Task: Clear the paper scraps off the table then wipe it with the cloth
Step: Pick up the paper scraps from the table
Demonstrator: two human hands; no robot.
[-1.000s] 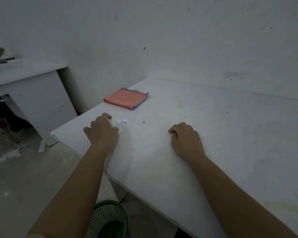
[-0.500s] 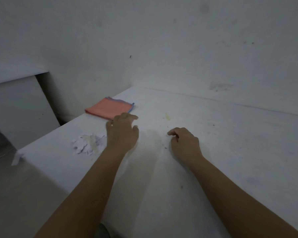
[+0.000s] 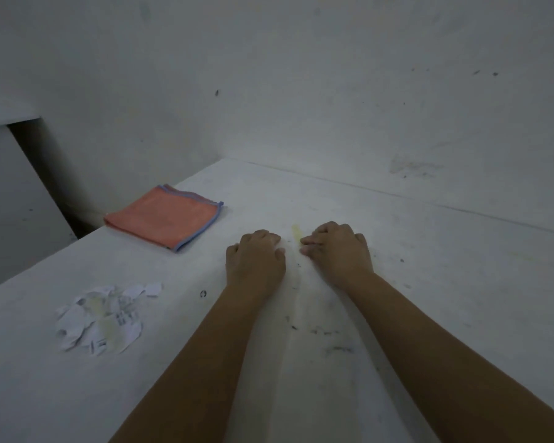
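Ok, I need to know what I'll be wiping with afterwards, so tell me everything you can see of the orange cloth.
The orange cloth with blue stitched edging looks like soft microfibre, folded into a flat, neat square of several layers. It lies on the white table near the far left corner, close to the wall, one corner pointing toward the person. Nothing touches it but the table: both hands rest on the tabletop to its right, and the pile of torn paper scraps lies apart, nearer the person.

Left hand, right hand: bare, no sleeves, rings or watch visible.
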